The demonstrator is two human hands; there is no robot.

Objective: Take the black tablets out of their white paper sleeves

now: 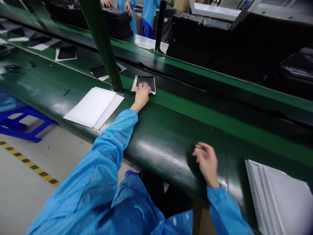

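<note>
Left hand (142, 96) pressed flat on a dark panel (149, 81), right hand (206, 164) loosely curled over the green desk (168, 151).

Left to right: one blue plastic stool (22, 122) stands on the floor beside a yellow-and-black hazard stripe (29, 163). At least four more dark panels (66, 54) lie in a row along the desk's far belt, each on white backing, and the panel under the left hand sits on its own white sheet (133, 84) at the end of that row. One stack of white sheets (91, 107) lies just left of that hand, beside a dark green upright post (100, 42). A second stack of white sheets (278, 199) lies right of the right hand, which grips nothing that shows. Beyond the desk are two hands of a co-worker (128, 7), both in blue sleeves.
</note>
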